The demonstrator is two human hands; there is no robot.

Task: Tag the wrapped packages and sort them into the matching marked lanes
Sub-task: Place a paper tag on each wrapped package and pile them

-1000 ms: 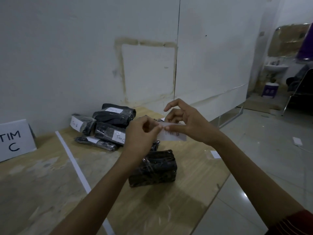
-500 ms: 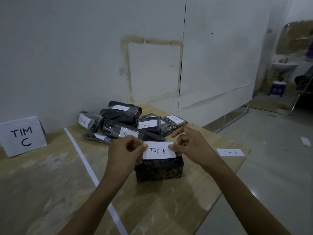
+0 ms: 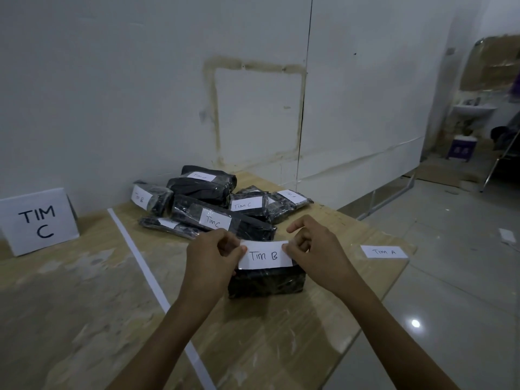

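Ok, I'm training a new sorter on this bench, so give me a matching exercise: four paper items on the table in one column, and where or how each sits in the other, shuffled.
Items:
1. Tim B tag
2. Tim A tag
3. TIM C sign
4. white strip

States:
a. stands upright at the far left of the table
b. runs as a long line across the table
c. pinched by the left hand and right hand over the front package
d. lies flat, alone, near the table's right edge

Pairs: 1-c, 2-d, 3-a, 4-b.
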